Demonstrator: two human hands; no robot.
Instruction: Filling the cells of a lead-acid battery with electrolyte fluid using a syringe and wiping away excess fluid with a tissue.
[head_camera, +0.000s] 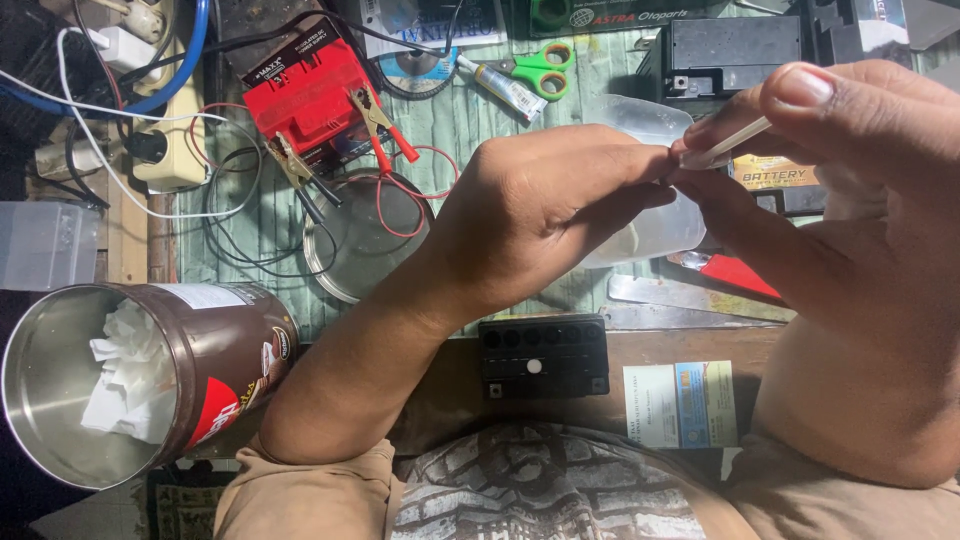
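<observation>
Your right hand, closest to the lens, pinches a thin translucent plastic tube between thumb and fingers. Your left hand curls closed, fingertips meeting the tube's lower end, above a clear plastic container and a small black battery.

Single head view: looks steeply down from above person's chest, close over both raised hands, cluttered surface beyond, shirt at bottom edge.
</observation>
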